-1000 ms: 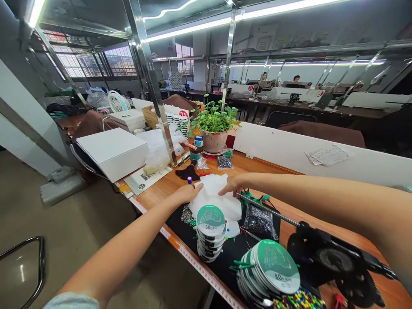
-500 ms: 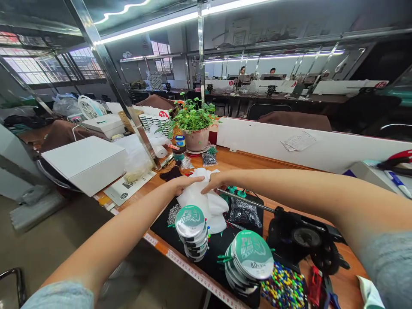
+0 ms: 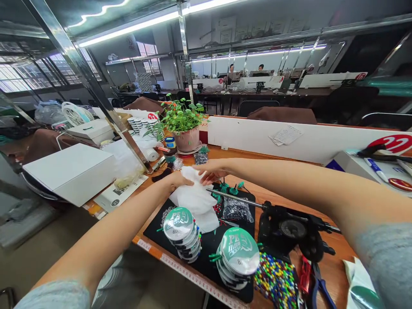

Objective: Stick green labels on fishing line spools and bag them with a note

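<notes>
A crumpled soft white sheet (image 3: pixel 195 201), perhaps thin foam or a plastic bag, stands bunched up on the black mat. My left hand (image 3: pixel 180 179) grips its upper left side, thumb across the front. On the other side, my right hand (image 3: pixel 212 171) has its fingers apart and loosely bent, touching or very near the sheet's upper edge. In front of the sheet stand two stacks of round line spools with green-and-white PE labels, the left stack (image 3: pixel 178 225) and the right stack (image 3: pixel 240 253). Several green tufted pieces (image 3: pixel 233 190) lie right of my right hand.
A black winding device (image 3: pixel 291 229) with a metal rod sits at right. Colourful beads (image 3: pixel 277 277), a red lighter (image 3: pixel 304 274) and blue-handled pliers (image 3: pixel 322 292) lie in front. A potted plant (image 3: pixel 185 124) stands behind; a white box (image 3: pixel 69 171) is at left.
The view has shifted slightly right. My right hand's fingers have spread from a closer pinch at the sheet and risen a little. My left hand stays on the sheet.
</notes>
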Tool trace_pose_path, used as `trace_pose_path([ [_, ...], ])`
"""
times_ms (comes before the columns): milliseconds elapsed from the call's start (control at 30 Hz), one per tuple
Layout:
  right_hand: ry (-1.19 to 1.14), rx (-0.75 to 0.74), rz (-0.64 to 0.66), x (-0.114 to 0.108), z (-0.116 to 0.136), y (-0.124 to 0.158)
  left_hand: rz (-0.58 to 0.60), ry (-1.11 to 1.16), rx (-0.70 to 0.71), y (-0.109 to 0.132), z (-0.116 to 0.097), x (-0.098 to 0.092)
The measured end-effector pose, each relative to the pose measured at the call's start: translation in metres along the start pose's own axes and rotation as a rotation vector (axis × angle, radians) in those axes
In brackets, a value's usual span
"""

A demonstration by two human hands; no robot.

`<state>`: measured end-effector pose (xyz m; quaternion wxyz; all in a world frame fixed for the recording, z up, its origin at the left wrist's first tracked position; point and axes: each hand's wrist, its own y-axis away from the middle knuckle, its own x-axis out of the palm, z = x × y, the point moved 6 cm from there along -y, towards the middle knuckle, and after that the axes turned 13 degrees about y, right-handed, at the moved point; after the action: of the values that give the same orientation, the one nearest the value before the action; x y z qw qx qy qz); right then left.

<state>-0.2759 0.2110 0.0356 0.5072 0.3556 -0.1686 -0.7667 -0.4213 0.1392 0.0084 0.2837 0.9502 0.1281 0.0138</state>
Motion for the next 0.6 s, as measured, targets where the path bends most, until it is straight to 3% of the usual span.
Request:
trace_pose_path([
  [133, 0.133, -0.003, -0.196, -0.027, -0.008, -0.002, -0.006, 0.161, 0.001, 0.018, -0.023, -0.026],
  [233, 0.355, -0.021, -0.254, -0.029, -0.015, -0.008, -0.027, 0.283, 0.066, 0.037, -0.040, -0.044],
  [433, 0.777, -0.153, -0.208, 0.006, -0.003, -0.024, -0.101, 0.419, 0.230, 0.070, -0.057, -0.067],
  [600, 0.899, -0.112, -0.203, 0.029, 0.012, -0.042, -0.130, 0.496, 0.348, 0.090, -0.059, -0.075],
])
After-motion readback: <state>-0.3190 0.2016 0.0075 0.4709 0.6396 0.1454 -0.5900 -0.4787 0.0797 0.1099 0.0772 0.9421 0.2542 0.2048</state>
